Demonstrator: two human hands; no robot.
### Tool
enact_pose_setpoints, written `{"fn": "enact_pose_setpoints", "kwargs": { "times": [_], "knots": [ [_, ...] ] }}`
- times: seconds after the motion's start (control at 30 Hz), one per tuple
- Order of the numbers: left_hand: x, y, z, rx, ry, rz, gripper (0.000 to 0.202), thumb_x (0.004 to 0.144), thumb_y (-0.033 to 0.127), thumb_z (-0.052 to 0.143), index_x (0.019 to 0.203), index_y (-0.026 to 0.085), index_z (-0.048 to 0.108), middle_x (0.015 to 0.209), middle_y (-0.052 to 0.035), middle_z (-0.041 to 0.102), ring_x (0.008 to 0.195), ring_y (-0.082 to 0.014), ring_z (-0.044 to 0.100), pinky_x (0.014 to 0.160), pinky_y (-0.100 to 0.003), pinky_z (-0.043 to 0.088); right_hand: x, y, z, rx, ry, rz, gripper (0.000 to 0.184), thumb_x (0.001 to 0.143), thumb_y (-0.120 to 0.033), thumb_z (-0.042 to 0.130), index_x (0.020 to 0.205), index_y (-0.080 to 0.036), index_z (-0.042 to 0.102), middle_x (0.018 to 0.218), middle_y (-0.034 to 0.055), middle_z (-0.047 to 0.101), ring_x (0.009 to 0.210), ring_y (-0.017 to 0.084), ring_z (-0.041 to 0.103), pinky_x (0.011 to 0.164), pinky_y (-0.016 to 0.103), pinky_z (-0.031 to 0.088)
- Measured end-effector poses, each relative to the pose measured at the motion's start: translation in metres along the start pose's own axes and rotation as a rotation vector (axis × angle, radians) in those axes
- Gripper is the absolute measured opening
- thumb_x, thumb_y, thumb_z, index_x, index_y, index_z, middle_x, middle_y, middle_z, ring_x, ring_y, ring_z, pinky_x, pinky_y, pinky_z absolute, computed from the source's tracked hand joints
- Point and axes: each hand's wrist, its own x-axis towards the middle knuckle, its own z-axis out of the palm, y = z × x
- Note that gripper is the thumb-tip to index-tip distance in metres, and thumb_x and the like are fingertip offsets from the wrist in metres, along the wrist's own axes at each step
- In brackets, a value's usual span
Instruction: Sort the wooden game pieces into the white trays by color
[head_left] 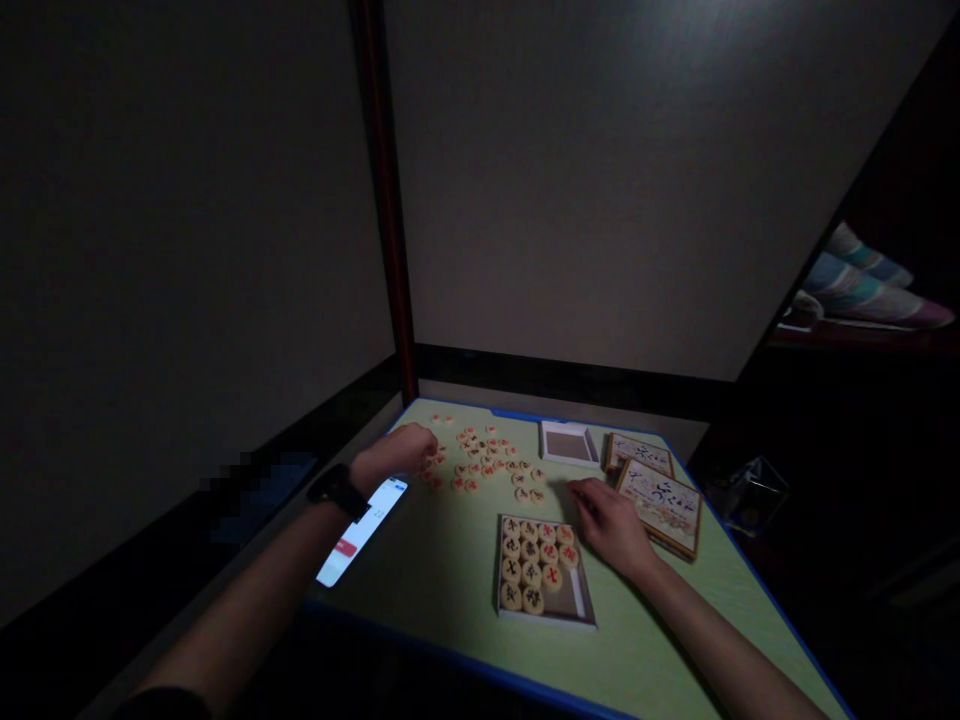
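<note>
Catalogued from my remote seat, head camera; all places taken from the filled tray.

Item: the filled tray (590, 612), shallow, square, white-walled, standing on a pale green table with a blue edge (450, 570). In it I count thirteen round, pale wooden character discs (532, 574), eight marked black and five red; the near right part shows bare floor and a white strip.

Item: loose round, pale discs with red or black characters (489, 469), scattered beyond the filled tray and to its left, the closest just past its far edge.

Item: my left hand (409, 450), well to the far left of the filled tray, fingertips down at the edge of the loose discs, fingers bent; I cannot tell whether they grip one. Dark wristwatch (339, 492) worn.

Item: my right hand (611, 525), just beside the filled tray's far right corner, fingers loosely curled; whether anything sits between them I cannot tell.

Item: lit, white-screened smartphone (360, 540), left of the filled tray.

Item: second shallow white-rimmed tray (570, 443), beyond the filled tray, brown floor showing.

Item: flat, brown-edged printed boxes (660, 505), right of and beyond the filled tray.
</note>
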Motion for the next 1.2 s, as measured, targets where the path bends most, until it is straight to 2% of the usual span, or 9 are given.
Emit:
{"fn": "enact_pose_setpoints", "kwargs": {
  "times": [0.13, 0.27, 0.53, 0.73, 0.87, 0.97, 1.03, 1.1, 1.2],
  "knots": [
    [0.012, -0.002, 0.009, -0.014, 0.037, -0.024, 0.018, 0.065, 0.006, 0.059, 0.071, 0.017, 0.072, 0.069, -0.0042, 0.067, 0.069, -0.016, 0.061, 0.066, -0.022, 0.044, -0.001, 0.004, 0.001, -0.009, -0.013, 0.035, 0.022, 0.093, -0.019, 0.045, 0.096, -0.019, 0.067, 0.087, 0.0071, 0.073, 0.077, 0.02, 0.069, 0.068, 0.031, 0.055],
    [0.023, 0.011, 0.015, -0.028, 0.021, -0.028, 0.014, 0.067, 0.008, 0.063, 0.072, 0.018, 0.071, 0.065, -0.0029, 0.065, 0.067, -0.0167, 0.063, 0.065, -0.023, 0.046, 0.0, 0.004, -0.001, -0.005, -0.022, 0.042, 0.022, 0.092, -0.018, 0.045, 0.095, -0.019, 0.067, 0.085, 0.0067, 0.073, 0.075, 0.02, 0.069, 0.067, 0.031, 0.055],
    [0.03, 0.028, 0.023, 0.027, 0.017, -0.074, 0.025, 0.07, -0.004, 0.054, 0.081, 0.013, 0.068, 0.094, -0.0167, 0.07, 0.092, -0.0263, 0.067, 0.08, -0.031, 0.05, 0.0, 0.005, -0.002, 0.001, -0.022, 0.045, 0.023, 0.091, -0.017, 0.045, 0.095, -0.019, 0.067, 0.086, 0.0068, 0.073, 0.075, 0.02, 0.069, 0.067, 0.031, 0.054],
    [0.028, 0.029, 0.023, 0.019, -0.023, -0.107, 0.025, 0.071, -0.002, 0.052, 0.083, 0.013, 0.068, 0.089, -0.0137, 0.07, 0.084, -0.0223, 0.068, 0.073, -0.028, 0.05, 0.0, 0.005, -0.002, -0.028, -0.031, 0.039, 0.025, 0.092, -0.018, 0.044, 0.096, -0.019, 0.068, 0.086, 0.0068, 0.073, 0.076, 0.021, 0.07, 0.067, 0.031, 0.054],
    [0.028, 0.032, 0.017, -0.038, 0.022, -0.055, 0.025, 0.07, -0.002, 0.053, 0.081, 0.013, 0.069, 0.088, -0.0132, 0.071, 0.085, -0.0232, 0.068, 0.074, -0.028, 0.05, 0.0, 0.004, -0.003, -0.028, -0.026, 0.043, 0.025, 0.09, -0.016, 0.044, 0.095, -0.02, 0.068, 0.085, 0.0062, 0.073, 0.076, 0.02, 0.07, 0.067, 0.031, 0.055],
    [0.028, 0.046, 0.016, -0.103, 0.08, 0.0, 0.024, 0.072, 0.003, 0.056, 0.085, 0.014, 0.072, 0.087, -0.0103, 0.073, 0.087, -0.023, 0.068, 0.078, -0.028, 0.05, 0.002, 0.0, -0.005, -0.004, 0.008, 0.048, 0.023, 0.091, -0.016, 0.045, 0.093, -0.02, 0.068, 0.085, 0.0057, 0.073, 0.075, 0.02, 0.07, 0.067, 0.03, 0.055],
    [0.028, 0.063, 0.021, -0.246, 0.129, 0.059, 0.025, 0.074, 0.011, 0.06, 0.094, 0.017, 0.074, 0.092, -0.0069, 0.074, 0.087, -0.0211, 0.068, 0.078, -0.028, 0.051, 0.003, -0.005, -0.007, 0.021, 0.038, 0.043, 0.021, 0.093, -0.019, 0.046, 0.095, -0.02, 0.068, 0.085, 0.006, 0.073, 0.075, 0.019, 0.069, 0.068, 0.03, 0.056],
    [0.027, 0.084, 0.031, -0.654, 0.153, 0.186, 0.024, 0.075, 0.02, 0.065, 0.097, 0.016, 0.074, 0.094, -0.0061, 0.075, 0.085, -0.02, 0.069, 0.077, -0.028, 0.052, 0.004, -0.014, -0.01, 0.055, 0.062, 0.029, 0.019, 0.095, -0.023, 0.049, 0.102, -0.02, 0.067, 0.087, 0.0064, 0.073, 0.073, 0.018, 0.068, 0.068, 0.03, 0.057],
    [0.025, 0.113, 0.048, -1.136, 0.013, 0.32, 0.031, 0.071, 0.025, 0.073, 0.1, 0.015, 0.073, 0.094, -0.0077, 0.075, 0.087, -0.0191, 0.069, 0.077, -0.03, 0.053, 0.003, -0.028, -0.015, 0.112, 0.064, -0.044, 0.028, 0.094, -0.025, 0.054, 0.12, -0.021, 0.062, 0.098, 0.0084, 0.072, 0.076, 0.018, 0.068, 0.069, 0.031, 0.058]
  ]
}}
